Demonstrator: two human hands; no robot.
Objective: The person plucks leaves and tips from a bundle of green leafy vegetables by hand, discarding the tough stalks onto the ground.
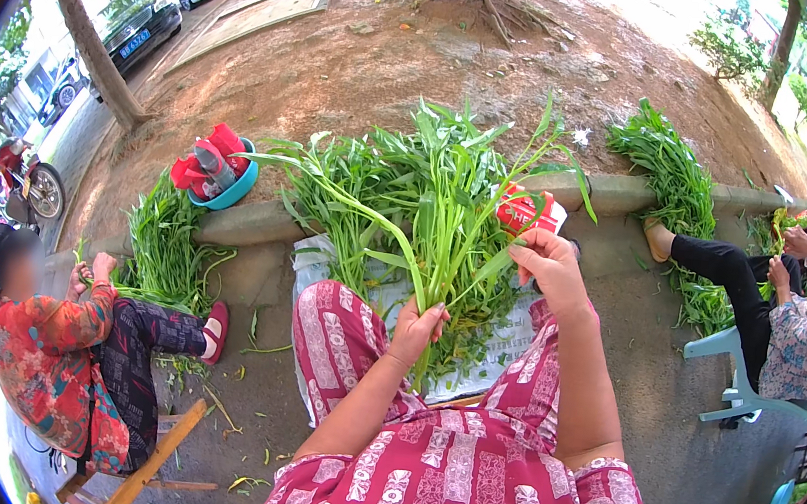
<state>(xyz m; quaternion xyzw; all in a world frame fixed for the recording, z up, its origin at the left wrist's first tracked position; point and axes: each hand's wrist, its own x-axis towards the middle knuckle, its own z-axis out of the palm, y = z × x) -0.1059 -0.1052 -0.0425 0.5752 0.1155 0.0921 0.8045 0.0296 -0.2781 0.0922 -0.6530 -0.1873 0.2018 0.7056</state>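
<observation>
My left hand (418, 333) is closed around the lower stems of a bunch of water spinach (443, 234), its leafy tops pointing away from me. To the right, my right hand (551, 269) pinches a long green leaf (494, 265) at the bunch's side between thumb and fingers. Beneath and behind the bunch, a large heap of the same greens (349, 200) leans against the stone kerb. Loose leaves and trimmings lie on a white printed sheet (398, 293) between my knees. A red and white box (533, 211) is partly hidden behind the greens.
At left, a seated person (58, 353) handles greens beside another pile (170, 246). A turquoise basin (233, 189) holding red packages stands near the kerb (248, 222). On the right, a person sits on a pale blue plastic chair (731, 353) near more greens (674, 172).
</observation>
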